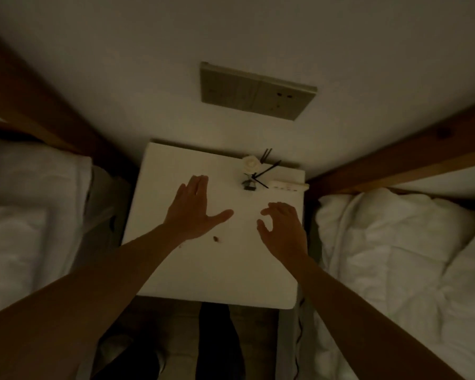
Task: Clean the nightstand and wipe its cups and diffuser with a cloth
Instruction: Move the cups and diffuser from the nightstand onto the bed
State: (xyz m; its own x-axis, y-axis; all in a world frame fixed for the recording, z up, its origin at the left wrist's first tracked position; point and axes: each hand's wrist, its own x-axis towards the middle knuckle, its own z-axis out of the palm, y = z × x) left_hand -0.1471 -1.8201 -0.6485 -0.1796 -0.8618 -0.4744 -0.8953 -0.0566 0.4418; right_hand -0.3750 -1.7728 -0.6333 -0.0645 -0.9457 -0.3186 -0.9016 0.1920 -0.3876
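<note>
The white nightstand (176,272) fills the middle of the dim head view, seen from above. A small reed diffuser (249,185) with black sticks and a white rose stands near its back right. My left hand (191,209) hovers flat over the top, fingers together and thumb spread, holding nothing. My right hand (284,229) hangs over the right side with fingers curled and apart, empty. A small brown crumb (216,239) and a few specks lie between my forearms. I see no cups and no cloth.
A white power strip (287,185) lies at the nightstand's back right edge. Beds with white bedding flank it, left (30,215) and right (395,256), under wooden headboards. A switch and socket panel (255,90) is on the wall behind.
</note>
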